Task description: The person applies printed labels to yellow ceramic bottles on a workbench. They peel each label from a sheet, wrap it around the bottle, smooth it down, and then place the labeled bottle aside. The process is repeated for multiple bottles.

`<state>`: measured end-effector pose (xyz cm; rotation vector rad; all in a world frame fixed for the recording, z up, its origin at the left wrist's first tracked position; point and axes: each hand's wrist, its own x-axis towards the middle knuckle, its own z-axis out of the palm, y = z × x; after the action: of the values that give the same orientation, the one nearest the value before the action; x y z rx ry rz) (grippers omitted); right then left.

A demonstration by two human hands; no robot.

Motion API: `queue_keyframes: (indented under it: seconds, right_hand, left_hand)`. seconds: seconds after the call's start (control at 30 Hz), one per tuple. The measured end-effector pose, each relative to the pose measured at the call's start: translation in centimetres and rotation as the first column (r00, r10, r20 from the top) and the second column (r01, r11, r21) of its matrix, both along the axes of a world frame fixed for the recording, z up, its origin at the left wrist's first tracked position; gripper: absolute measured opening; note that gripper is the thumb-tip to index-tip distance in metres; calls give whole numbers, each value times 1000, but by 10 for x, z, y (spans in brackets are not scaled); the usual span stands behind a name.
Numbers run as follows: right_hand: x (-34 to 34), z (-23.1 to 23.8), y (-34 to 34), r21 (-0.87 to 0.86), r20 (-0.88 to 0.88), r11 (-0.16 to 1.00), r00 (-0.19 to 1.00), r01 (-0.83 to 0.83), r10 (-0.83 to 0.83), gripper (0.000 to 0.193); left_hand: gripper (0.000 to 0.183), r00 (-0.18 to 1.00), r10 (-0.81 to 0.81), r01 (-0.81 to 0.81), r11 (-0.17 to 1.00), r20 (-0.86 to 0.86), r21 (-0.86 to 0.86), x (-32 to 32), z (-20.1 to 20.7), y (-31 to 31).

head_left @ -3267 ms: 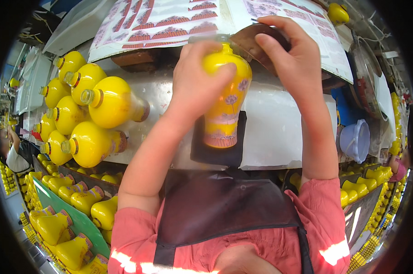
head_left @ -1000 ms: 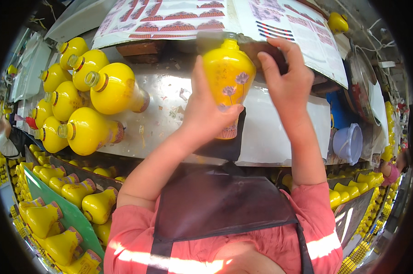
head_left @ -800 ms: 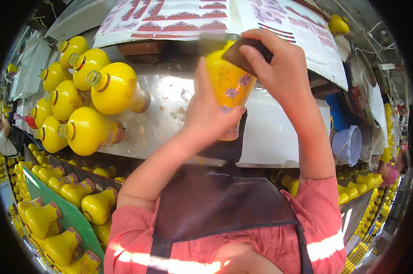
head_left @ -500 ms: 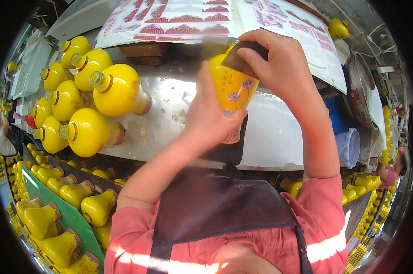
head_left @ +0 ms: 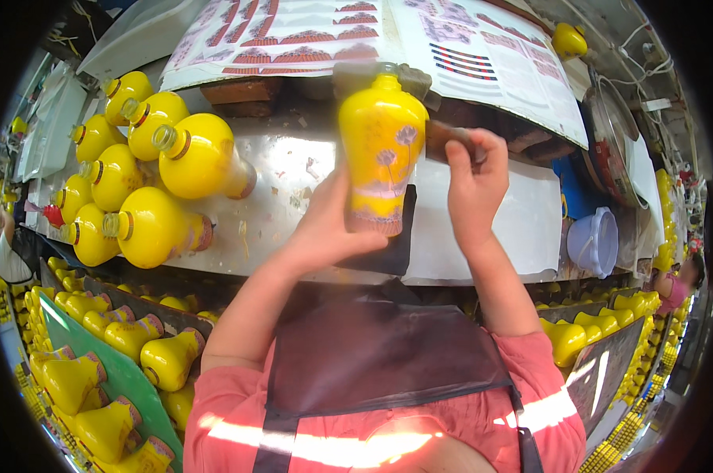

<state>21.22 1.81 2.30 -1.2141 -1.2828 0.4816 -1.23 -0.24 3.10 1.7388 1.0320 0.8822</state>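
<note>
Centrally, a yellow flowered bottle [head_left: 381,138] sits in the left hand's [head_left: 317,225] grip, neck toward the top edge.
Right of it, the right hand [head_left: 480,180] pinches a dark brown flat piece [head_left: 446,143] just beside the bottle; more yellow bottles [head_left: 195,156] lie upper left, a pale purple bucket [head_left: 594,244] at right.

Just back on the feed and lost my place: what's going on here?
A person's left hand holds a flower-patterned yellow bottle near its base. The right hand pinches a dark flat piece close to the bottle's right side; whether they touch is unclear. More yellow bottles are grouped at left on the table, with printed sheets beyond.
</note>
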Motion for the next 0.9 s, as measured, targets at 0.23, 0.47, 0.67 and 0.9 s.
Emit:
queue_keyframes:
  seconds: [0.23,0.47,0.67,0.9]
  right_hand:
    - [-34,-3,-75,155,409,974,908,-167,91,27]
    - [-25,18,-48,184,338,983,938,8,-72,23]
    - [-50,26,-53,343,559,884,825,-317,78,24]
    - [-45,36,-45,391,699,852,715,-348,-29,22]
  left_hand:
    - [97,997,-48,43,996,-61,-79,3,-7,-2]
    - [106,992,100,-98,995,-74,32,-1,3,-18]
    - [94,988,144,-152,949,51,277,5,-25,-15]
    - [100,995,99,-100,994,34,34,0,-38,-20]
